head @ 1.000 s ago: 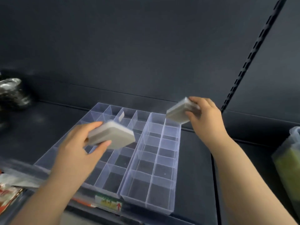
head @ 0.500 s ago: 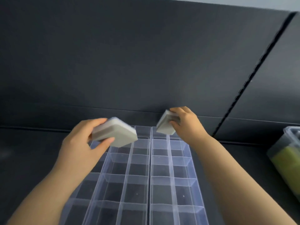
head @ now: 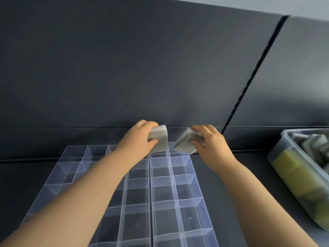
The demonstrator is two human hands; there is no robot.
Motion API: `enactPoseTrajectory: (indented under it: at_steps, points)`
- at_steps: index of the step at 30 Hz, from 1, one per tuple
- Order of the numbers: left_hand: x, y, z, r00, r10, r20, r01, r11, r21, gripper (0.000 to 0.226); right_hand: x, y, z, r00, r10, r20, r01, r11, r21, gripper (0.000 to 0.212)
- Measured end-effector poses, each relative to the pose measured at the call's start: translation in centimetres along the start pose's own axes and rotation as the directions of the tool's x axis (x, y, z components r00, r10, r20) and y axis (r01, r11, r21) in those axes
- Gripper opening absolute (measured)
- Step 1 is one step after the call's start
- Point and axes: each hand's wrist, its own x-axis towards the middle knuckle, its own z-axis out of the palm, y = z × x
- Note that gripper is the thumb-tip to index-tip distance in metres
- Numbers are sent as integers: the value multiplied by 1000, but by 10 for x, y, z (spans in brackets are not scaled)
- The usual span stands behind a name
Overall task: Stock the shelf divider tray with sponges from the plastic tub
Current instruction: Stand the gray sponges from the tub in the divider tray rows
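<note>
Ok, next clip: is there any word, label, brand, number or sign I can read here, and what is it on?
None: no text can be read in this frame.
The clear divider tray, the grey sponge gripped by the left hand, the second sponge gripped by the right hand and the dark back panel show blank surfaces.
The plastic tub holds blurred contents: no print can be made out.

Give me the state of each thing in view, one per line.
divider tray, visible compartments hold no sponges.
left hand, grips the left sponge.
right hand, grips the right sponge, held tilted.
plastic tub, uncovered, sponges inside.
</note>
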Motion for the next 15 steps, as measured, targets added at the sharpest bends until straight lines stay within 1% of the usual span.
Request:
enactPoseTrajectory:
  at_steps: [7, 10, 13, 15]
  points:
    - [12, 3, 7, 1000, -21, 19, 21, 999, 35, 41, 18, -2, 7, 995, -62, 83, 63, 998, -18, 41]
    - [14, 4, 7, 998, -42, 51, 39, 998, 57, 43, 26, -1, 7, 989, -92, 113, 94, 995, -19, 41]
    - [16, 5, 8, 997, -56, 60, 54, 998, 44, 45, 30, 2, 10, 975, -117, 189, 132, 989, -67, 43]
    - [18, 6, 9, 997, -54, 58, 52, 998, 35, 46, 32, 3, 13, 970, -138, 201, 161, 981, -105, 43]
